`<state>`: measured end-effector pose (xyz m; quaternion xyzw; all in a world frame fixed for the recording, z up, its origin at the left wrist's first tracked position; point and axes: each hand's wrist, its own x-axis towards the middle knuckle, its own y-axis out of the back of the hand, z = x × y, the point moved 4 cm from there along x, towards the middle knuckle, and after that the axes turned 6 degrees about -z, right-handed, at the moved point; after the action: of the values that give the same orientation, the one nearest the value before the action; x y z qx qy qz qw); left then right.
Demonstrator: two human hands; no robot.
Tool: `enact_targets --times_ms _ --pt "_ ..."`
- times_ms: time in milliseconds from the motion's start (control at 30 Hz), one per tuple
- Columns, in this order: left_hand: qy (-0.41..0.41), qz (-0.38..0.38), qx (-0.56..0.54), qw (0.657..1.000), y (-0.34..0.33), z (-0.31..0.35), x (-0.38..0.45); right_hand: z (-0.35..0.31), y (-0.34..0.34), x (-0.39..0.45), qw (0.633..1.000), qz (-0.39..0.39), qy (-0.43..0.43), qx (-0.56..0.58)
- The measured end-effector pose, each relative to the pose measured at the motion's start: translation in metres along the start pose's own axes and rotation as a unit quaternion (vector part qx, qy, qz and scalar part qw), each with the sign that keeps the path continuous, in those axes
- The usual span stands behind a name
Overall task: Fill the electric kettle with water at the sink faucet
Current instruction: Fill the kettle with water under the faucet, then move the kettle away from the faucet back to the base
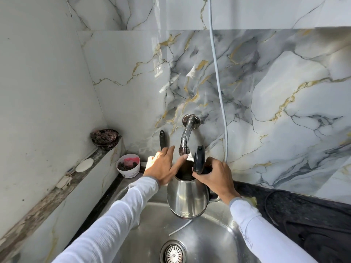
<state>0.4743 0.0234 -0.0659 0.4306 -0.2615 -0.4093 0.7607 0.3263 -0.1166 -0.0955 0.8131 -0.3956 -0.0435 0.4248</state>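
A stainless steel electric kettle [187,198] hangs above the steel sink [214,236], its black lid [199,159] flipped up and its mouth under the chrome wall faucet [186,135]. My right hand [214,176] grips the kettle's black handle at its right side. My left hand [163,166] is just left of the kettle's mouth, fingers spread, the forefinger reaching toward the faucet's nozzle. It holds nothing. No water stream shows.
A white tub [129,168] with scrub material stands at the sink's back left corner, a dark bowl [105,138] and a soap bar [84,165] on the left ledge. A black utensil handle [162,139] leans on the wall. Dark countertop [303,205] lies right; a drain [173,253] below.
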Motion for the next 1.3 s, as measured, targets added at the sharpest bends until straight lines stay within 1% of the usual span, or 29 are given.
enact_targets --times_ms 33,100,167,200,267,400,667,833,1033,1200,1300 --pt "-0.002 -0.012 0.024 1.0 -0.004 -0.001 -0.012 0.001 0.003 -0.004 1.0 0.003 0.002 -0.003" --pt "-0.021 -0.033 0.118 0.992 -0.015 -0.001 -0.037 0.005 0.013 -0.014 1.0 0.011 0.005 -0.004" --pt "-0.053 -0.042 0.226 0.972 -0.03 0.006 -0.056 0.009 0.028 -0.026 1.0 0.021 0.008 -0.001" --pt "-0.068 -0.039 0.258 0.963 -0.037 0.011 -0.063 0.012 0.036 -0.031 1.0 0.026 0.014 -0.003" --pt "-0.085 -0.025 0.284 0.955 -0.048 0.027 -0.073 0.019 0.055 -0.043 0.999 0.036 0.026 -0.011" --pt "-0.123 0.014 0.294 0.948 -0.065 0.078 -0.083 0.044 0.101 -0.067 0.997 0.058 0.036 -0.022" --pt "-0.148 0.011 0.281 0.948 -0.124 0.218 -0.098 0.134 0.222 -0.12 0.994 0.096 0.027 -0.033" --pt "-0.166 0.013 0.279 0.946 -0.172 0.293 -0.103 0.197 0.279 -0.153 0.994 0.104 0.009 -0.031" --pt "-0.162 0.0 0.283 0.945 -0.224 0.347 -0.103 0.262 0.311 -0.176 0.995 0.098 -0.003 -0.02" --pt "-0.152 -0.005 0.298 0.942 -0.255 0.359 -0.107 0.299 0.309 -0.187 0.997 0.08 0.007 -0.001" --pt "-0.132 0.0 0.286 0.949 -0.264 0.363 -0.106 0.307 0.307 -0.19 0.996 0.084 0.035 0.0"
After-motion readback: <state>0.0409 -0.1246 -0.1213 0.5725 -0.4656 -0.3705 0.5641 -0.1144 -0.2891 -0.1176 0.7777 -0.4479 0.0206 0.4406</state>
